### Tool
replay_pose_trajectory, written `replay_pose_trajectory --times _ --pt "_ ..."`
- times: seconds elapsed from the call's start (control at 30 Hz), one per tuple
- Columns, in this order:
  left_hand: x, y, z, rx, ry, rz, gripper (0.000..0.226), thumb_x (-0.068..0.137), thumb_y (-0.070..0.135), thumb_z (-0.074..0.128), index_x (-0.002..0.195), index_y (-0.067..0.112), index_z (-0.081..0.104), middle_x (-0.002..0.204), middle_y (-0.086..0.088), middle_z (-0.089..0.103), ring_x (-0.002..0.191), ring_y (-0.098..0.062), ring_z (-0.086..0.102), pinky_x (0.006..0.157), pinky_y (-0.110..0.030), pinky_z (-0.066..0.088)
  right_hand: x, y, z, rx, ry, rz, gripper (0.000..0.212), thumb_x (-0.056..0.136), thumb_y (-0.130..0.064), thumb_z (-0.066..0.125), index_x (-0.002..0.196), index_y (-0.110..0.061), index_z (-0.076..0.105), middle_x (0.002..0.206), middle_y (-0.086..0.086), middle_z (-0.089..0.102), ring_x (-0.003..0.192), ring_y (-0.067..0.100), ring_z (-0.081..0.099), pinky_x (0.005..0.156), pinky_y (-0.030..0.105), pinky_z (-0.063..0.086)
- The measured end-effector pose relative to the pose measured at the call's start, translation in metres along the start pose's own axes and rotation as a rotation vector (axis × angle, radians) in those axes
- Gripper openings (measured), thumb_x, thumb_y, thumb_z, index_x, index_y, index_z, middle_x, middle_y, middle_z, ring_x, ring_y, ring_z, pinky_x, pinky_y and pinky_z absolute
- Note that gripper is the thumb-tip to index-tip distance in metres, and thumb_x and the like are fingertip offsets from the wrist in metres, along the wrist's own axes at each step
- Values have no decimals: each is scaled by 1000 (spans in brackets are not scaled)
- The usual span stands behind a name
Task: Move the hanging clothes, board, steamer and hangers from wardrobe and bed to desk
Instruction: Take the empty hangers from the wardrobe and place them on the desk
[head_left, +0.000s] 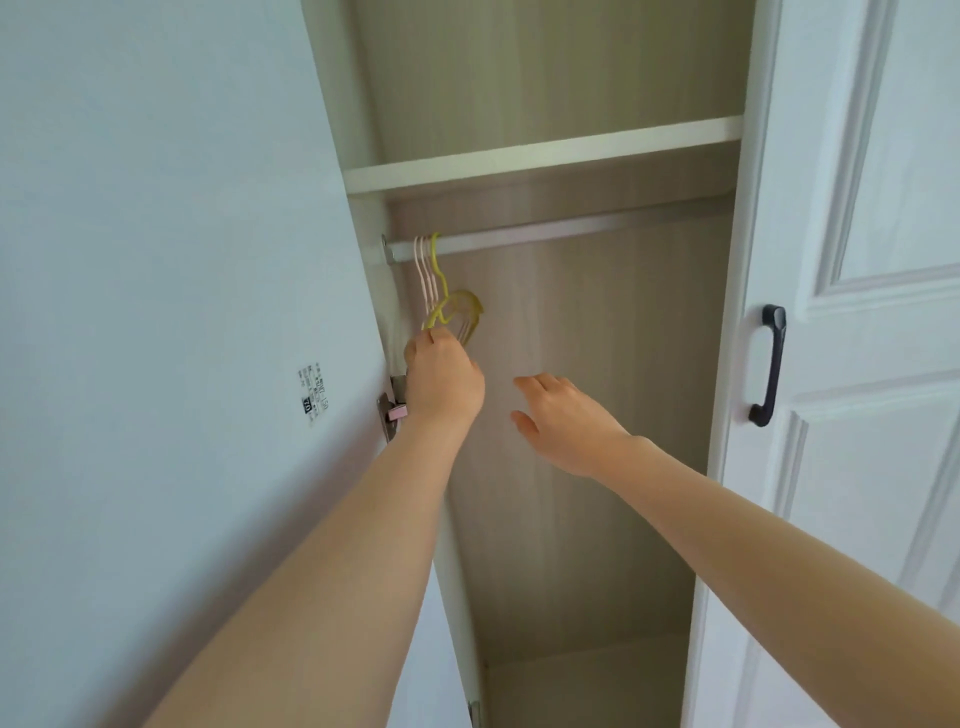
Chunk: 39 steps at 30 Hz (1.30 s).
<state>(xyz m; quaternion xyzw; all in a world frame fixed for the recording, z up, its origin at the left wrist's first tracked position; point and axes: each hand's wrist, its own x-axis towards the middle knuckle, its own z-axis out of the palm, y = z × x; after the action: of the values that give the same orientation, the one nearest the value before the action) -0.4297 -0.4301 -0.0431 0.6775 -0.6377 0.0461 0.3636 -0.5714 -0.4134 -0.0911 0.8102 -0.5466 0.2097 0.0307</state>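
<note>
An open white wardrobe (540, 467) holds a few pink and yellow hangers (441, 296) hooked at the left end of its rail (561, 231), hanging downward. The left hand (441, 382) grips their lower ends. The right hand (566, 421) hovers nearby, fingers relaxed, empty.

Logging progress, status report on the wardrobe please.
Left hand grips hangers on rail. Right hand open, empty. Nothing blocking.

Hangers (441, 291) on wardrobe rail (561, 231)
</note>
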Motion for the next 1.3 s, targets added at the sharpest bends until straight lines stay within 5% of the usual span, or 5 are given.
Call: replay_pose_trajectory --times 0.23,0.5,0.77,0.93,1.3 --pt "51 -5 9 -89 -165 -253 42 92 12 46 131 -4 41 132 -22 49 122 -38 47 94 -42 42 40 5 -1 132 19 37 47 99 -27 43 139 -4 38 133 17 50 122 35 46 97 43 43" --pt "80 -11 9 -48 -216 -206 47 106 23 20 130 -6 47 134 -26 50 126 -40 46 102 -40 35 88 0 -3 894 2 372 41 98 -30 46 117 4 58 119 22 62 93 26 59 93 45 49" --pt "94 -10 28 -326 -138 -335 38 102 14 34 124 -8 54 128 -27 55 121 -40 52 101 -40 42 123 -10 5 1143 -110 544 53 93 -51 47 121 -6 52 118 9 62 108 28 59 93 40 50" --pt "111 -21 41 -673 -225 -545 22 95 5 40 94 -1 61 72 -16 60 50 -24 60 56 -30 46 139 -16 12 1082 -77 494 40 85 -41 62 98 -4 64 90 10 66 79 23 61 77 36 53" --pt "138 -27 54 -936 -202 -650 24 91 0 51 111 -6 61 66 -13 59 44 -23 56 38 -25 48 149 -12 15 1120 -122 475 12 87 -13 55 83 -5 63 76 8 66 57 16 56 61 29 45"
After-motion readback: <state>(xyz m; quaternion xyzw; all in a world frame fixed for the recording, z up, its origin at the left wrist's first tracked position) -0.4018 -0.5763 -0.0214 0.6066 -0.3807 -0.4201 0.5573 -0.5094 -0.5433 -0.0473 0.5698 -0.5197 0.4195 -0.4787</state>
